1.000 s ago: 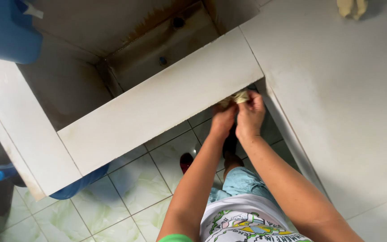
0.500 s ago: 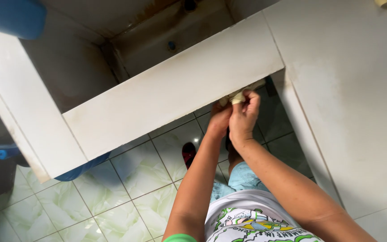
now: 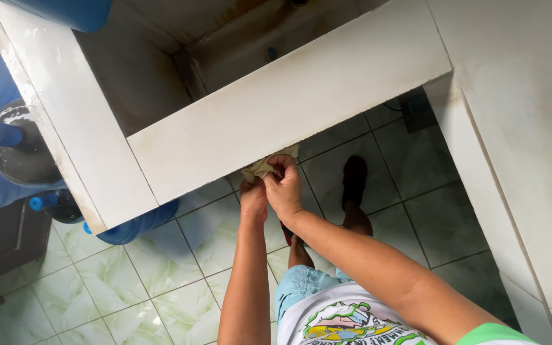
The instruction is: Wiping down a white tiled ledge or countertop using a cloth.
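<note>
Both my hands are together at the front edge of a white tiled sink ledge (image 3: 276, 108). My left hand (image 3: 253, 199) and my right hand (image 3: 284, 186) grip a small pale yellowish cloth (image 3: 262, 167), bunched against the underside of the ledge's front edge. Most of the cloth is hidden by my fingers and the ledge. Beyond the ledge lies a deep stained basin (image 3: 225, 45).
A white counter (image 3: 519, 128) runs down the right side. Blue water jugs (image 3: 7, 147) stand at the left, and another blue jug (image 3: 138, 223) lies under the ledge. My feet in dark sandals (image 3: 354, 182) stand on pale green floor tiles (image 3: 161, 281).
My hands with the cloth have slid left along the ledge's front edge, away from the corner by the right counter. The view has shifted too.
</note>
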